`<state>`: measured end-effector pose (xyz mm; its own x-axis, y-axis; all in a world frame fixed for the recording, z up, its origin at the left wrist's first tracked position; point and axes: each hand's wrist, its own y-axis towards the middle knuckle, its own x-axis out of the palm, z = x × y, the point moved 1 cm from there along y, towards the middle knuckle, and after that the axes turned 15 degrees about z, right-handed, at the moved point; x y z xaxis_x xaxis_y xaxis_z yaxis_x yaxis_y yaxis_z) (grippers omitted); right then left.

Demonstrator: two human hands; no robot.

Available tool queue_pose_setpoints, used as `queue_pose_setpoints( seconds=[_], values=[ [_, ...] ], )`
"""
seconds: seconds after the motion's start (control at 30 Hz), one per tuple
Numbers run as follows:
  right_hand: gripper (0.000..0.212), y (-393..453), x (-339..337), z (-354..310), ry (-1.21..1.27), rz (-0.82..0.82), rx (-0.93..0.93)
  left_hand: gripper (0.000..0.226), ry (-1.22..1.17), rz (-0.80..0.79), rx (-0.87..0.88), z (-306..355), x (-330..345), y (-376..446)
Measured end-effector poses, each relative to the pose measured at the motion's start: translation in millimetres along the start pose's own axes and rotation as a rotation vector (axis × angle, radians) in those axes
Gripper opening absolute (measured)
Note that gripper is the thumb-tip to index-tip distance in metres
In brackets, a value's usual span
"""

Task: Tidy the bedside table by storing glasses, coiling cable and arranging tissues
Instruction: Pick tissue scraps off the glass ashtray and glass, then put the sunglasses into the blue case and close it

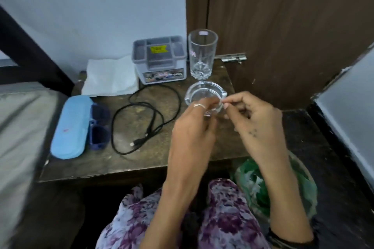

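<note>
Nearest the camera, both hands meet above the front right part of the dark, scuffed wooden desk (141,163). The left hand (192,133) and the right hand (255,123) have curled fingers brought together just over a clear glass ashtray (202,93); they seem to pinch something small and pale between them, though what it is I cannot tell.

To the left, the thin black charging cable (145,119) lies in loose, uncoiled loops. Further left, dark blue sunglasses (99,125) rest just beside a closed light blue glasses case (68,127), not inside it. Behind lie the crumpled white tissues (111,77), a grey plastic organiser box (159,58) and a tall clear drinking glass (202,54).

None of the three jobs looks done. A sensible next move, I judge, is freeing both hands, then opening the case.
</note>
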<state>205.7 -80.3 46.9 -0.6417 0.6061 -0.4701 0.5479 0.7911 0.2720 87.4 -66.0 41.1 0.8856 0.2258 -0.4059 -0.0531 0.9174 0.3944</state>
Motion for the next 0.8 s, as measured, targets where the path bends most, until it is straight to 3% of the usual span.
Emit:
queue_pose_setpoints(
  seconds=[0.27,0.57,0.8],
  values=[
    [0.012,-18,83,-33,-0.056,-0.232,-0.100,0.031,0.244,0.227,-0.211,-77,-79,21],
    [0.012,-37,139,-35,0.010,-0.189,-0.181,0.030,0.372,0.323,-0.244,-119,-107,20],
    [0.009,-47,180,-52,0.037,-0.231,-0.283,0.034,0.443,0.647,-0.320,-134,-127,25]
  ],
)
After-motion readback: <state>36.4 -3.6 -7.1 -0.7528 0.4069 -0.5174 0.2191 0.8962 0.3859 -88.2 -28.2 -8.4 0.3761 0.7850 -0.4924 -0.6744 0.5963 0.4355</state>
